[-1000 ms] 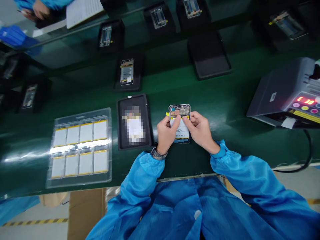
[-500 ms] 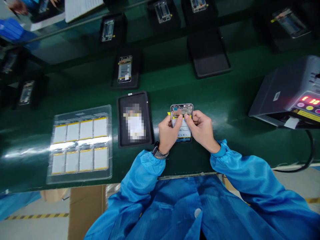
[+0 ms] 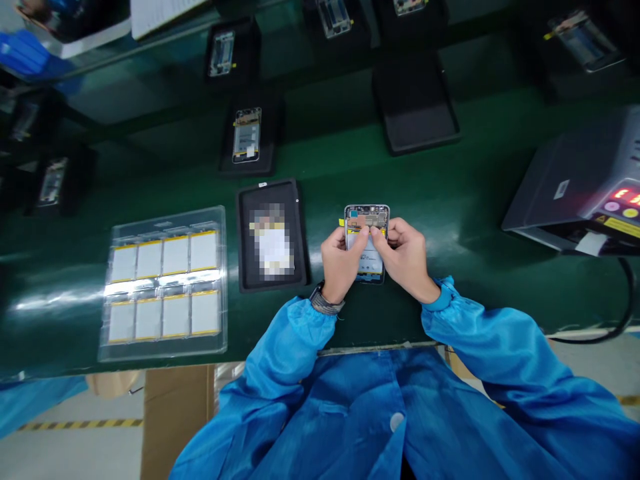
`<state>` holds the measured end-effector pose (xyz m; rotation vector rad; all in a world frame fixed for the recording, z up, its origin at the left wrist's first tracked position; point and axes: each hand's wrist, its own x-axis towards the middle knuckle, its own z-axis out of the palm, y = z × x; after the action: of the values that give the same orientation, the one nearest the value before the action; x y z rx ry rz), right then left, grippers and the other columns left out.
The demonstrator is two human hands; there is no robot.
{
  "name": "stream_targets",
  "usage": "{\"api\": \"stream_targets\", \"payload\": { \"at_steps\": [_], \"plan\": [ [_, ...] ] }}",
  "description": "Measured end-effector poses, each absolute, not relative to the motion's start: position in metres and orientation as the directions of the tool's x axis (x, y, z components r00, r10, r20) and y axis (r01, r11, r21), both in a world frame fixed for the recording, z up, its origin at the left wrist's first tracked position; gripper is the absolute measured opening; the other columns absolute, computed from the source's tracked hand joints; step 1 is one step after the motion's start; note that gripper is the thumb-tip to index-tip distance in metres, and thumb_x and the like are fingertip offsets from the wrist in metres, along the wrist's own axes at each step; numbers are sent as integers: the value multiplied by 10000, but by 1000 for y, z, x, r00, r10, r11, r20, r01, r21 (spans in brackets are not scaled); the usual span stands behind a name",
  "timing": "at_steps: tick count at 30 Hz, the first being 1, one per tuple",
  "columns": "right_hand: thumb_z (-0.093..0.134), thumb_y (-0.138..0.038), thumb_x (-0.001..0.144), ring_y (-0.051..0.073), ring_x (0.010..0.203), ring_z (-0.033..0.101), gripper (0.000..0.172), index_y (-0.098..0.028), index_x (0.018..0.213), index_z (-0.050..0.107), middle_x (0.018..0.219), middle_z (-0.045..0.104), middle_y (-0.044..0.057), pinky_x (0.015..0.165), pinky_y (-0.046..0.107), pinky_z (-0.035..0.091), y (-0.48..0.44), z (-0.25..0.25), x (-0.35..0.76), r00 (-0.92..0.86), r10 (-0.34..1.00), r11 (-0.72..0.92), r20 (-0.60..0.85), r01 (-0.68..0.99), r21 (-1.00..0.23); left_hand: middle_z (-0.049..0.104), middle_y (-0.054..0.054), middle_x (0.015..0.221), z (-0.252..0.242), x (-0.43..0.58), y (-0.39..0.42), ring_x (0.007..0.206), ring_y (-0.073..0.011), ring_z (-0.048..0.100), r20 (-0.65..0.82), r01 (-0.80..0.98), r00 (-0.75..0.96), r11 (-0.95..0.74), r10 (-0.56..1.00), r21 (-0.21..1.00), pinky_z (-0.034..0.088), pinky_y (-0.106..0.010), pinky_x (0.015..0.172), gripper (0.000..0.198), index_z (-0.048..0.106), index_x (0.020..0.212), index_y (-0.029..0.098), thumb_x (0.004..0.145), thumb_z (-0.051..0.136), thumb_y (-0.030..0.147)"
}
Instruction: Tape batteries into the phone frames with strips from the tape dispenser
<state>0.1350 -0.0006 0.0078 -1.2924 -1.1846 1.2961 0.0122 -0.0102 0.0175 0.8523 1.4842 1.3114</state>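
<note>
An opened phone (image 3: 371,259), its circuit board at the top and a pale battery below, is held between my two hands above the green bench. My left hand (image 3: 341,262) grips its left edge, with the thumb laid over the front. On the opposite edge my right hand (image 3: 407,257) has hold of it, fingers curled behind. Both thumb tips press close together near the battery's top edge and the board. A yellow tab (image 3: 341,222) sticks out at the phone's upper left. What lies under the thumbs is hidden.
Left of my hands lies a black tray (image 3: 245,267) with a blurred-out item. Further left is a clear plastic tray (image 3: 163,353) of several batteries. A grey machine (image 3: 545,187) with a red display stands at right. More black trays, one (image 3: 417,110) at the back, line the bench.
My thumbs have drawn closer together at the battery's top edge. The view has shifted slightly; both hands still hold the phone.
</note>
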Motion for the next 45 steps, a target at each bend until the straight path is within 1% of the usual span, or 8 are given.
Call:
{"api": "stream_targets", "payload": {
  "at_steps": [9,13,20,26,29,33,39,45],
  "plan": [
    [801,-446,803,110,525,414,423,-234,684,455,578,493,-37,464,243,311,0,13,133,18,992,-125,-124,30,-992,632,12,682,18,19,-12,614,-102,531,-210,-36,-348,211,914,977,415,-216,562,265,656,743,150,774,805,366],
    [774,-526,822,111,511,397,444,-237,686,466,566,484,-37,461,251,315,0,15,135,-12,992,-122,-122,8,-993,668,-5,723,16,15,-12,631,-112,564,-227,-68,-312,217,923,974,438,-219,572,300,685,795,145,794,803,421],
    [705,-714,824,112,517,414,567,-240,681,429,577,483,-37,461,253,335,9,16,142,39,993,-112,-111,28,-993,759,-70,1017,21,2,-16,873,-195,717,-210,-179,13,209,978,961,566,-270,735,420,688,1090,179,823,800,483],
    [635,-587,953,131,601,560,397,-219,809,599,697,633,-6,532,259,413,3,34,175,88,996,-5,18,261,-965,730,-124,1239,17,1,-17,1060,-252,728,-221,-263,258,288,941,921,604,-329,853,490,644,1234,195,820,831,378],
    [673,-528,948,147,583,599,315,-218,893,655,696,662,0,556,274,467,-26,50,219,347,933,-12,96,297,-955,718,-134,1280,14,1,-17,1087,-274,727,-266,-338,247,340,932,877,614,-357,866,496,651,1247,194,824,826,384],
    [757,-485,867,158,549,590,313,-186,842,668,638,639,10,528,282,459,-57,63,293,736,606,-105,301,449,-887,728,-127,1266,15,-2,-11,1091,-286,731,-334,-387,162,371,928,844,626,-364,861,518,670,1207,197,768,868,387],
    [790,-449,778,151,454,566,317,-152,751,684,595,669,57,436,269,414,-50,64,338,746,664,-201,63,258,-945,720,-133,1289,16,-4,-8,1112,-288,724,-356,-389,114,371,928,843,631,-345,851,543,674,1205,183,748,881,391],
    [788,-339,762,142,425,553,227,-145,698,689,579,670,64,408,258,409,-36,64,326,758,651,-206,35,221,-953,730,-147,1261,12,-4,-9,1068,-287,736,-348,-372,128,370,929,851,632,-342,812,559,674,1196,167,736,888,402]
  ]
}}
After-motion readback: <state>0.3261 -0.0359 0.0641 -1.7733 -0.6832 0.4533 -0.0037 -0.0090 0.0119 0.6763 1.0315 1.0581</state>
